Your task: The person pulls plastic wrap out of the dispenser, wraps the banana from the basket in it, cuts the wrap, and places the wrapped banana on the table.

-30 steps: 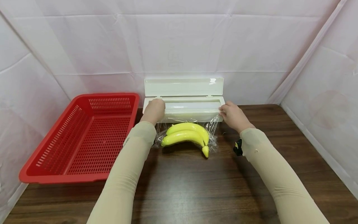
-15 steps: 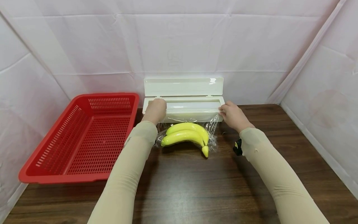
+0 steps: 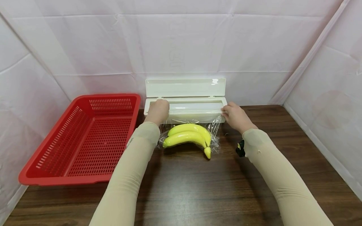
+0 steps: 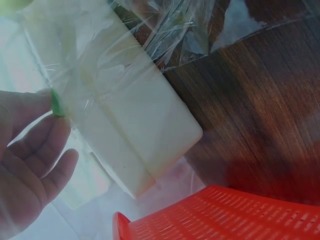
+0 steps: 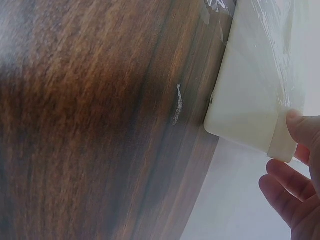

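A white cling film dispenser [image 3: 223, 101] stands against the back wall, its lid [image 3: 183, 90] raised and a roll [image 3: 195, 106] inside. Clear cling film [image 3: 215, 145] runs from its front over and around a bunch of yellow bananas [image 3: 185, 137] on the table. At the dispenser's left part, my left hand [image 3: 158, 111] pinches a small green slide cutter [image 4: 57, 103] on the front edge between thumb and forefinger; the head view hides this piece. My right hand [image 3: 236, 117] grips the dispenser's right end, thumb on the edge strip [image 5: 282, 137].
A red slotted plastic basket [image 3: 106, 179] stands on the left, close to my left forearm. White sheeting [image 3: 181, 44] walls the back and sides of the brown wooden table [image 3: 181, 194]. A small scrap of film [image 5: 178, 105] lies near the dispenser's right end.
My left hand has shifted slightly to the right along the dispenser's front edge. The right hand, bananas and dispenser look nearly the same.
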`<state>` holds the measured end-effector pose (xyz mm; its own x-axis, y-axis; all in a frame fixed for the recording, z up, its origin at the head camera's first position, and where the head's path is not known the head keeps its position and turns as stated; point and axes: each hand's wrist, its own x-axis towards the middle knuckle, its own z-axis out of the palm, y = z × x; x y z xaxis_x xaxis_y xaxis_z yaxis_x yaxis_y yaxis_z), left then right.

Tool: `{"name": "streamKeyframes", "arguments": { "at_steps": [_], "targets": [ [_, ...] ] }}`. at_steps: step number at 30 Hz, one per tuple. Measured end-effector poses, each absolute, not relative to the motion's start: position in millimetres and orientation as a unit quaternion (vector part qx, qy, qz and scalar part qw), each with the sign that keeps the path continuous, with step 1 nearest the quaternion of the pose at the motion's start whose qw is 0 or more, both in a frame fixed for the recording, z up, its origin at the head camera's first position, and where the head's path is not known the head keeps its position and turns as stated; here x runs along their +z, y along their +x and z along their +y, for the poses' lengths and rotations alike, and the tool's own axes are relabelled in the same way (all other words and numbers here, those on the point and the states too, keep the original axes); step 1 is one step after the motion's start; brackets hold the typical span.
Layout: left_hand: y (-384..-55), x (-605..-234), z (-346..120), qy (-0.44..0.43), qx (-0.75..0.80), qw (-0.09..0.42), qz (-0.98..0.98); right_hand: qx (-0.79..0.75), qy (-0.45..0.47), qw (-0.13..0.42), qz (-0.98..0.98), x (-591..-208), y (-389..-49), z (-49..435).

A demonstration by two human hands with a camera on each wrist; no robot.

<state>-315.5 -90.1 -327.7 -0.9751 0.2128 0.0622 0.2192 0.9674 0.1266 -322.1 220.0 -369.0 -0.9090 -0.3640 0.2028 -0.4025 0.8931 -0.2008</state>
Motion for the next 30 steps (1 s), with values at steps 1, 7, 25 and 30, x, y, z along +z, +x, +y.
{"name": "streamKeyframes", "arguments": {
  "at_steps": [1,7,25,30],
  "targets": [
    [-315.5,-327.9,-89.6,-0.107,-0.065,0.022,-0.992,0.120,0.196,0.079,-0.970,-369.1,-321.9,219.9],
    [-315.8,-329.1,-84.7,-0.113,-0.073,0.014,-0.991,0.120,0.194,0.077,-0.971,-371.0,-321.6,217.6],
    [-316.3,-329.5,-81.5,-0.120,-0.064,0.023,-0.990,0.122,0.198,0.080,-0.969,-370.3,-322.4,216.8],
    [-316.7,-329.0,-80.8,-0.116,-0.061,0.021,-0.991,0.122,0.202,0.086,-0.968,-370.9,-322.6,217.0]
  ]
}}
